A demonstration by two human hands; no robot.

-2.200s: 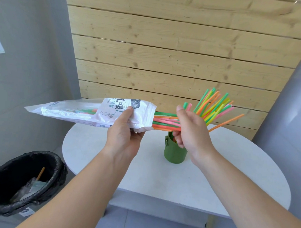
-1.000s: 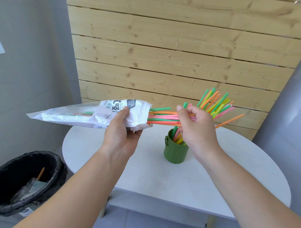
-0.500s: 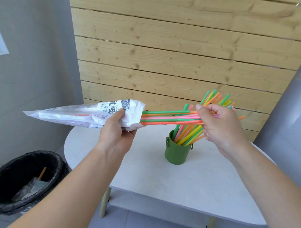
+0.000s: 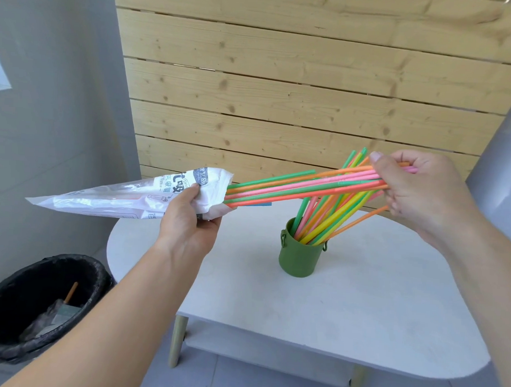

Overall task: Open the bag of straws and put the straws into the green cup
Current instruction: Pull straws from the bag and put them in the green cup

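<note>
My left hand [image 4: 189,217] grips the open end of a white plastic straw bag [image 4: 126,196], held level above the table's left side. A bundle of green, orange and pink straws [image 4: 301,187] sticks out of the bag's mouth almost fully, and my right hand [image 4: 419,193] pinches its far end at the right. Below the bundle stands the green cup [image 4: 299,258] on the white table [image 4: 360,312]. Several straws [image 4: 331,222] lean in the cup toward the right.
A black bin [image 4: 36,301] lined with a bag stands on the floor at the lower left, with scraps inside. A wooden slat wall [image 4: 310,79] rises behind the table. A grey wall is at the left and a grey panel at the right edge.
My right hand has drawn the bundle of straws out of the bag toward the right. The left hand has held the bag in about the same place.
</note>
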